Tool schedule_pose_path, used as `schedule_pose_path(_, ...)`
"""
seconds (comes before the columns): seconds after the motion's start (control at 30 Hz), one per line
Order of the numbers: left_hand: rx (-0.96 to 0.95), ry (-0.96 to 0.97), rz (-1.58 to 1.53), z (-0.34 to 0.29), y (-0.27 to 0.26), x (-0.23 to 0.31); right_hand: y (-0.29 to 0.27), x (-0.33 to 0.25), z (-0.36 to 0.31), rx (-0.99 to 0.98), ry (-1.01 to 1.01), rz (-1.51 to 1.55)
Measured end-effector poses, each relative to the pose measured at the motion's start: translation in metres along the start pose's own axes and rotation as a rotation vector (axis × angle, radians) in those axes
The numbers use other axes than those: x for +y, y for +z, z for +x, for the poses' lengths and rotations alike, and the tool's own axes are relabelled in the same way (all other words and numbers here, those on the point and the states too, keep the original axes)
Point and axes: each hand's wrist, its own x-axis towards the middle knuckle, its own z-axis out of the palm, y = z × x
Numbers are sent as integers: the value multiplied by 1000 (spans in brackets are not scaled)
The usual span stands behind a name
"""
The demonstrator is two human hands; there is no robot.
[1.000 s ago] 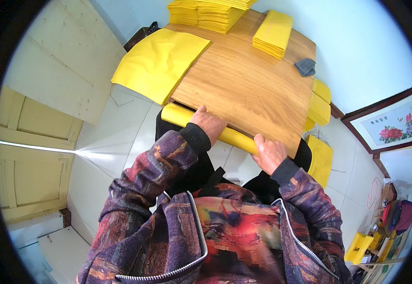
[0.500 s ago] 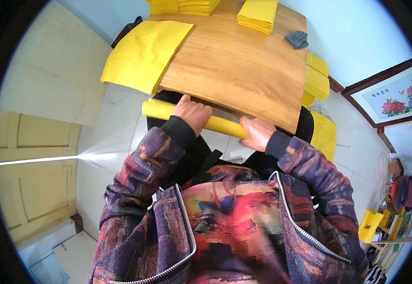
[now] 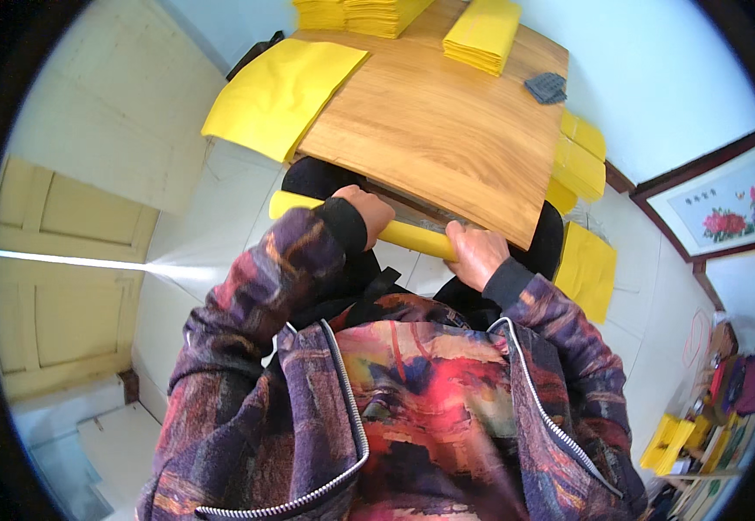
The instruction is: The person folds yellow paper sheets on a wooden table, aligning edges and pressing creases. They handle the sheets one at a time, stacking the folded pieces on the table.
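Over my lap, just in front of the near table edge, is a long yellow sheet rolled or folded into a narrow strip [image 3: 414, 238]. My left hand [image 3: 367, 211] is closed over it left of its middle, and its left end sticks out past my sleeve. At its right end my right hand [image 3: 476, 253] grips it, thumb on top. The strip slopes down slightly to the right. A flat yellow sheet [image 3: 282, 95] lies on the left side of the wooden table [image 3: 421, 122] and overhangs its edge.
Farther back on the table are a folded yellow stack [image 3: 486, 35], more yellow stacks [image 3: 369, 16] and a grey cloth [image 3: 546, 88]. Yellow bundles [image 3: 579, 161] stand beyond the right edge, with a yellow sheet [image 3: 586, 269] below them. A cream door [image 3: 74, 278] is at left.
The whole view has shifted and turned slightly. Both hands keep hold of the yellow strip, which looks narrower now, and my left forearm covers more of its left part.
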Motion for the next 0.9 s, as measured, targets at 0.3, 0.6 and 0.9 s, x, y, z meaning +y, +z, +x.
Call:
schedule_pose_path(0.3,185,73,153,6,1,2,-1,9,8,-702,156,856)
schedule_pose_path(0.6,214,14,102,1,3,-1,-5,-3,5,-415,96,564)
schedule_pose_path(0.9,306,27,203,-2,16,3,1,1,6,-425,33,674)
